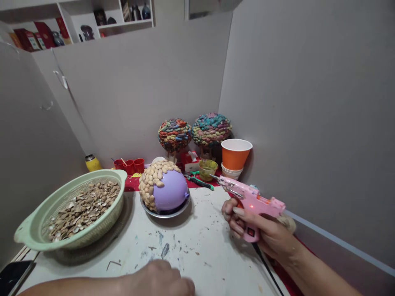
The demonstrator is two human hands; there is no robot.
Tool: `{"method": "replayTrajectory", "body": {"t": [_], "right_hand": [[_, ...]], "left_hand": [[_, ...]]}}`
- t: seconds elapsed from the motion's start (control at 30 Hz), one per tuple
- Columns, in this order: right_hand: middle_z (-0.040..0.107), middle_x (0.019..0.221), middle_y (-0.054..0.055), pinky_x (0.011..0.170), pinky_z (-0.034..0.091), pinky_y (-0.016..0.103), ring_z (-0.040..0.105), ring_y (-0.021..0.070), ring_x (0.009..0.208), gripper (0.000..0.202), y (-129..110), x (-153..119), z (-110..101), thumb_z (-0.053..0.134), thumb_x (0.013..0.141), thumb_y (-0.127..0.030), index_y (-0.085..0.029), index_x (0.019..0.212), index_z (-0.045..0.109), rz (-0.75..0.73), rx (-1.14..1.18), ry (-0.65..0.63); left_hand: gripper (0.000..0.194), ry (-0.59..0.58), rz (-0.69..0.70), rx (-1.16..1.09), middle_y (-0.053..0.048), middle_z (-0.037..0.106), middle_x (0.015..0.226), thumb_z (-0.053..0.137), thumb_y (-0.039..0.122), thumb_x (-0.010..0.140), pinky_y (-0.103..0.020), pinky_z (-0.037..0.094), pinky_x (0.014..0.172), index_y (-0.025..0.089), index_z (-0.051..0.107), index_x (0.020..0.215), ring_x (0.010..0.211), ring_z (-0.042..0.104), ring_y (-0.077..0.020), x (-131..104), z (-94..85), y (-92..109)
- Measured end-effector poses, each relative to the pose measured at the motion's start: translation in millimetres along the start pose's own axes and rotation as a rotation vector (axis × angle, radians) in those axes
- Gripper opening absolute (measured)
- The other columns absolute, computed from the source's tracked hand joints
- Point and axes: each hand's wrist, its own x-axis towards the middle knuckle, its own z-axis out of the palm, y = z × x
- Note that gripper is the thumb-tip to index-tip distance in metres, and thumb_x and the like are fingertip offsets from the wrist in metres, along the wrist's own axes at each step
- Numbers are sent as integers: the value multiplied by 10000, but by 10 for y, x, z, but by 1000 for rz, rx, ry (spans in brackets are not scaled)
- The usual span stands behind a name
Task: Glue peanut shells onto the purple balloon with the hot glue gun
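My right hand (249, 224) is wrapped round a pink hot glue gun (251, 197) with its nozzle pointing left. A small light glows on its body, and a black cord hangs from the grip. At the bottom edge, my left hand (163, 277) is slightly blurred, its fingers curled under; whatever they hold is hidden. Beyond the hands, a purple balloon (171, 191) rests in a shallow metal dish (168, 214). Peanut shells (151, 181) cover its left side and top. On the left stands a green colander (101, 226) filled with loose peanut shells (88, 207).
Two colourful shell-covered balls (175, 135) stand against the back wall. Near them are an orange paper cup (236, 155), a greenish bowl (208, 169), green-handled pliers (200, 182), red cups (129, 166) and a yellow bottle (93, 163). A phone (15, 275) lies front left.
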Motion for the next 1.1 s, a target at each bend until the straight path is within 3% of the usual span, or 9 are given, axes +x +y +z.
{"method": "replayTrajectory", "body": {"t": [0.07,0.17,0.3,0.53,0.73,0.93,1.03,1.1], "right_hand": [[528,692,8,446,377,207,432,79,486,313,7,0,3,779,737,-440,-161,809,658,-4,7,12],[526,685,10,435,377,213,420,84,480,313,22,10,2,782,729,-450,-169,800,664,-8,5,38],[521,699,18,452,384,218,416,92,504,335,59,20,-5,774,730,-478,-168,807,674,21,-34,52],[513,713,21,478,380,219,413,99,536,295,177,24,-86,729,782,-457,-173,842,678,59,-40,54],[532,730,23,469,408,239,434,103,515,271,136,32,-89,707,802,-448,-180,840,690,24,-25,29],[570,781,17,488,411,230,470,96,523,280,91,8,-39,768,737,-452,-191,801,688,16,-18,45],[571,767,22,486,392,229,485,101,525,286,108,-18,-32,768,742,-447,-178,804,692,35,-23,26],[573,758,26,486,388,227,493,103,528,290,119,-25,-25,761,750,-450,-174,808,696,39,-29,7]], "left_hand": [[155,43,-81,94,-43,649,739,457,203,902,-301,385,462,139,564,995,528,537,-153,50,-43,-182],[189,66,-224,290,-75,651,790,384,126,898,-314,421,509,133,556,976,600,572,-172,58,-30,-454],[194,38,-278,405,-76,641,797,376,113,898,-306,428,498,133,551,980,591,574,-172,2,82,-585],[206,30,-251,449,-90,627,786,390,127,907,-293,433,500,95,538,1046,590,573,-173,-29,94,-578],[259,27,-236,374,-65,618,737,298,112,946,-295,423,509,113,556,964,588,566,-168,-75,-47,-551],[191,29,-249,288,-66,658,781,380,108,929,-283,413,550,128,564,974,608,580,-151,-277,-264,-400],[192,63,-325,243,-110,687,907,434,111,898,-286,446,599,134,565,1037,683,611,-167,-414,-308,-270],[200,72,-339,174,-102,684,864,463,118,881,-286,456,582,133,559,1057,653,601,-169,-456,-305,-171]]}}
